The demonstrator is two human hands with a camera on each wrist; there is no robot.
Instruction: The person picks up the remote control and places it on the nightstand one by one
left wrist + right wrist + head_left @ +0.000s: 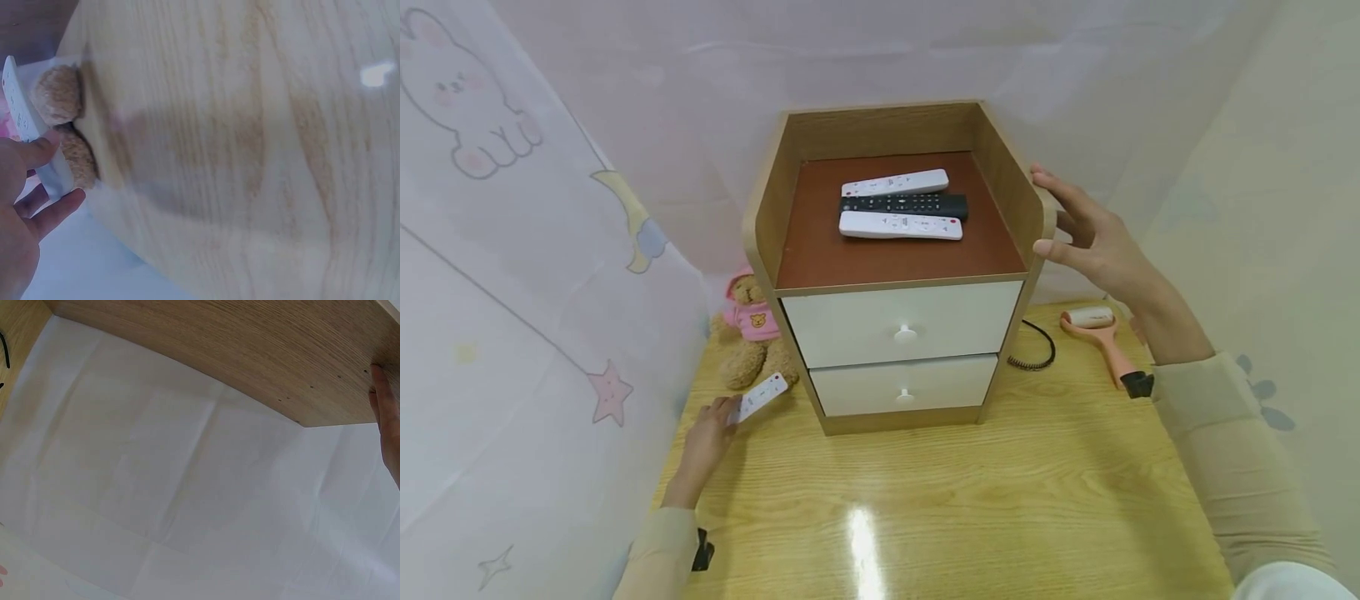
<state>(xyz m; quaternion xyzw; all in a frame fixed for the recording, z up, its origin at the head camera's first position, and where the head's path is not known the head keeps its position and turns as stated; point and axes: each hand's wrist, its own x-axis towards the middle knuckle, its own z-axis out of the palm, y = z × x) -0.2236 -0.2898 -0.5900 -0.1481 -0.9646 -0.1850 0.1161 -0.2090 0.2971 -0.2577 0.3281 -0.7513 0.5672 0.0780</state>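
Note:
My left hand (706, 439) grips a white remote control (760, 397) by its near end, left of the small cabinet. In the left wrist view the thumb lies over that remote (24, 115) with fingers beneath, in front of a teddy bear's furry feet (59, 97). The wooden cabinet (904, 421) has two white drawers, both pushed in. On its brown top lie two white remotes (898, 225) with a black remote (910, 205) between them. My right hand (1101, 242) rests its fingertips on the cabinet's right side panel, which the right wrist view shows as bare wood (250, 350).
A teddy bear (756, 321) in a pink top sits against the cabinet's left side. To the right lie a black coiled cord (1033, 364) and a lint roller (1101, 333) with an orange handle. Printed cloth (512, 275) surrounds the wooden table (970, 500).

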